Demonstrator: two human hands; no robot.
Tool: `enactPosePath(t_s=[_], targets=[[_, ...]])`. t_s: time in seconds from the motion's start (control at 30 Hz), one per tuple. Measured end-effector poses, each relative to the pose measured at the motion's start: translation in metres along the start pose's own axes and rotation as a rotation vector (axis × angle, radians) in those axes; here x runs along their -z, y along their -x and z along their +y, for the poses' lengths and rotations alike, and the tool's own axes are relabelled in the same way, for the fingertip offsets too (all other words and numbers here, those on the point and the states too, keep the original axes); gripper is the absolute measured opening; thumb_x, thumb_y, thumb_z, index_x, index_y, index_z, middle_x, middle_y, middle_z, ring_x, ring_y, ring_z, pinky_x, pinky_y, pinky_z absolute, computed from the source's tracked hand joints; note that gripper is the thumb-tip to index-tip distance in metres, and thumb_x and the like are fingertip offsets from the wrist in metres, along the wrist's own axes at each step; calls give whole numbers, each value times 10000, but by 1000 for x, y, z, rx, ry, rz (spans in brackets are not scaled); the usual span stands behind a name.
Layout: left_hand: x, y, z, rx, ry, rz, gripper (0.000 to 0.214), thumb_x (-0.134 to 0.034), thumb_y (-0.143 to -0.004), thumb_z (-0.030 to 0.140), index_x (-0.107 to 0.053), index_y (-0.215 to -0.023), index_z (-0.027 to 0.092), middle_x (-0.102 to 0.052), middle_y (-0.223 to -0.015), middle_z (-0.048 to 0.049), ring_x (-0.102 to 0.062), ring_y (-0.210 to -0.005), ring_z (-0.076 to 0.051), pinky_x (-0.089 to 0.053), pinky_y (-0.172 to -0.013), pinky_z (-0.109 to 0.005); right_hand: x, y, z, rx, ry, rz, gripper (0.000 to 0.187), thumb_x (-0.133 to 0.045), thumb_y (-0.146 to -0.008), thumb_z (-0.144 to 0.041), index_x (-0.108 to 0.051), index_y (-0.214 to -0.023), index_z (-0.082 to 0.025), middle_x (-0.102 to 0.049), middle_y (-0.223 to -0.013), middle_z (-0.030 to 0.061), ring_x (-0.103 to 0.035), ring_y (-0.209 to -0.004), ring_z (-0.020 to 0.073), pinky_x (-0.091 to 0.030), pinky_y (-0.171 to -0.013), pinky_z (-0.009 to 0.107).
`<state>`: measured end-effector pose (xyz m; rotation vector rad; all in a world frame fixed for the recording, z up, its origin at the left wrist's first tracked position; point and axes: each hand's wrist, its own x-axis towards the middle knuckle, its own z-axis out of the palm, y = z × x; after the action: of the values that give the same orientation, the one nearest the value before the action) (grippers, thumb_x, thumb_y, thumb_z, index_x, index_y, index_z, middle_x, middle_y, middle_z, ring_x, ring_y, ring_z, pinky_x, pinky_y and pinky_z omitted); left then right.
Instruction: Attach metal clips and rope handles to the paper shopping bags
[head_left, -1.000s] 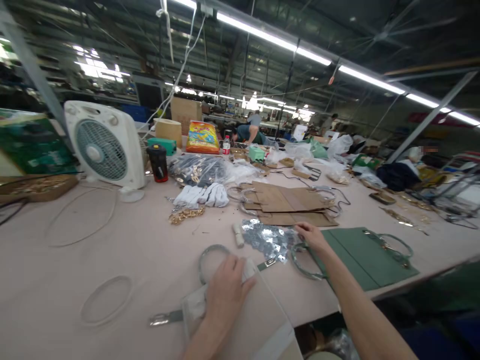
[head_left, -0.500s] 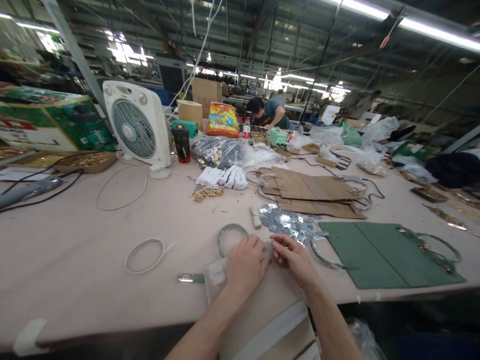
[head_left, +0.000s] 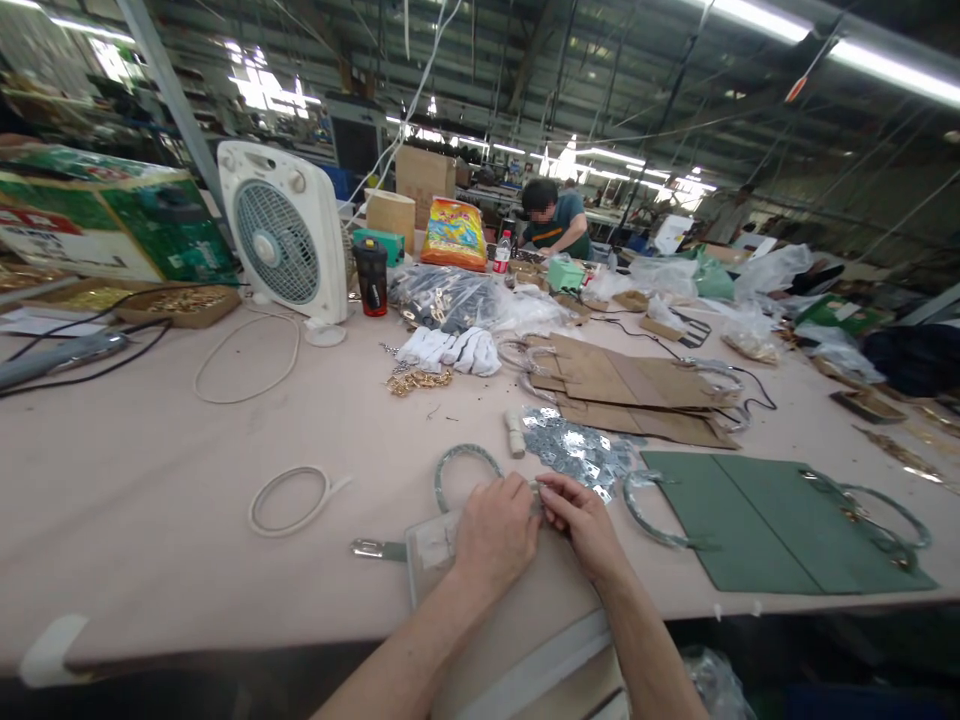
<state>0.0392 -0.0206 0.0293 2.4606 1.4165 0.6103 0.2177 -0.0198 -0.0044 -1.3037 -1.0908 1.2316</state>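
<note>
A bag panel [head_left: 525, 610] with its pale beige inner side up lies at the table's front edge, partly hanging over it. A green plastic-wrapped handle [head_left: 459, 462] loops out beyond its far edge. From its left side sticks a green strap with a metal end [head_left: 369, 548]. My left hand [head_left: 495, 535] lies over the far edge, fingers curled down and closed on the panel. Beside it, my right hand [head_left: 576, 515] pinches at the same edge; the fingers hide what is between them. Small metal plates [head_left: 574, 448] lie in a pile just beyond.
A green bag panel [head_left: 780, 520] with handles lies at right, brown panels [head_left: 637, 385] behind it. A tape roll [head_left: 289, 502] lies at left. White gloves [head_left: 448, 350], a gold chain [head_left: 418, 382], a fan [head_left: 285, 235] and a tumbler [head_left: 370, 278] stand or lie farther back. Across, a person [head_left: 559, 220] bends over.
The camera view has shifted slightly. Both hands stay at the panel's far edge, the right fingers a little more closed together. The person across has raised their head somewhat.
</note>
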Motion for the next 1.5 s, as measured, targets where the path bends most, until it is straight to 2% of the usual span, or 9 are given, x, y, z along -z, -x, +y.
enactPosePath(t_s=[0.17, 0.27, 0.6, 0.83, 1.17, 1.23, 1.3, 1.43, 1.5], targets=[[-2, 2, -6, 49, 65, 5, 289, -733, -906, 420, -617, -1089, 228, -631, -1125, -39, -626, -979, -240, -497, -830, -372, 10, 6, -4, -37, -13, 20, 445, -864, -750, -537, -791, -1055, -222, -637, -691, 11, -499, -596, 148, -361, -560, 284], [-3, 2, -9, 63, 83, -12, 395, -758, -879, 491, -615, -1127, 219, -627, -1138, -55, -635, -994, -249, -508, -827, -365, 12, 9, -8, -42, 76, -32, 428, -872, -740, -531, -806, -1020, -215, -672, -726, 27, -537, -631, 161, -390, -586, 291], [-5, 0, -9, 79, 117, -17, 361, -772, -872, 467, -643, -1095, 214, -640, -1099, -50, -650, -984, -242, -513, -830, -351, 10, 2, -7, 28, 288, -137, 297, -797, -817, -455, -823, -1016, -235, -781, -888, 43, -663, -762, 205, -495, -686, 315], [-4, 0, -10, 86, 115, -10, 353, -785, -864, 444, -636, -1091, 219, -628, -1093, -47, -649, -989, -240, -516, -838, -344, 4, 2, -9, 106, 387, -92, 229, -768, -842, -426, -833, -1002, -275, -794, -1017, 49, -695, -930, 262, -537, -842, 380], [-9, -1, -10, 63, 127, -7, 271, -753, -888, 389, -648, -1081, 231, -634, -1096, -53, -658, -1008, -250, -518, -861, -344, -8, 8, -14, 112, 386, 9, 283, -796, -791, -376, -781, -1019, -210, -678, -817, 8, -536, -631, 144, -443, -617, 277], [-11, -3, -11, 54, 112, -21, 260, -745, -886, 335, -649, -1103, 229, -645, -1140, -69, -662, -1036, -263, -520, -888, -359, 1, 7, -20, 128, 318, 25, 326, -771, -821, -401, -764, -1082, -207, -664, -825, 3, -530, -626, 131, -430, -602, 262], [-13, -6, -13, 45, 103, -30, 285, -731, -886, 306, -648, -1147, 230, -649, -1220, -85, -662, -1076, -276, -520, -928, -381, 24, -1, -27, 158, 247, 111, 376, -728, -865, -471, -738, -1133, -207, -644, -802, -4, -514, -604, 125, -403, -567, 250], [-19, -7, -18, 41, 114, -35, 315, -684, -907, 310, -647, -1210, 231, -637, -1333, -98, -680, -1087, -281, -529, -957, -408, 99, -27, -42, 274, 374, 462, 465, -580, -934, -600, -712, -1083, -180, -592, -683, -10, -511, -601, 154, -403, -566, 267], [-21, -7, -20, 36, 130, -29, 304, -672, -910, 323, -657, -1201, 236, -638, -1344, -96, -694, -1063, -275, -541, -937, -399, 132, -39, -47, 284, 463, 504, 470, -578, -917, -611, -720, -1012, -173, -645, -723, 19, -557, -648, 176, -443, -614, 286]])
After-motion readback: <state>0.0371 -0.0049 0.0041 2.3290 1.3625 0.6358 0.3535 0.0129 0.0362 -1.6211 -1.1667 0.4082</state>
